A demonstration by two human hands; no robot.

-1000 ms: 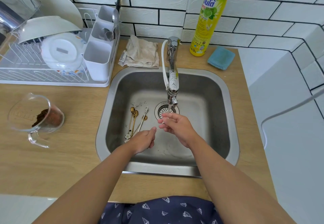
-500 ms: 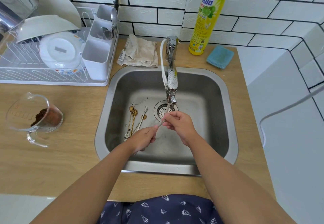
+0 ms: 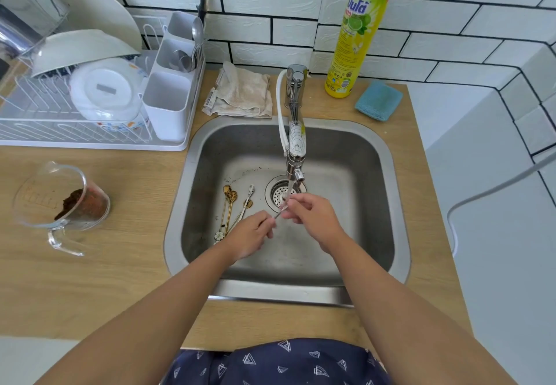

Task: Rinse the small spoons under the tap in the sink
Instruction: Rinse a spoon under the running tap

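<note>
Both hands, left (image 3: 251, 235) and right (image 3: 313, 219), pinched one thin silver spoon (image 3: 279, 211) by its ends, so the chrome tap's (image 3: 296, 143) stream hit between grips.

Blue brand lettering, not Latin script, on the yellow-green bottle (image 3: 358, 32) far beyond the right hand (image 3: 313, 219); small print low on its label too tiny to read. Raised measuring marks on the glass jug (image 3: 54, 201) well left of the left hand (image 3: 249, 237), illegible.

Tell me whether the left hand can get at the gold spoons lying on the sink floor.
Probably yes: the left hand is right beside the small gold spoons, nothing between them, but it first must release the thin silver spoon.
</note>
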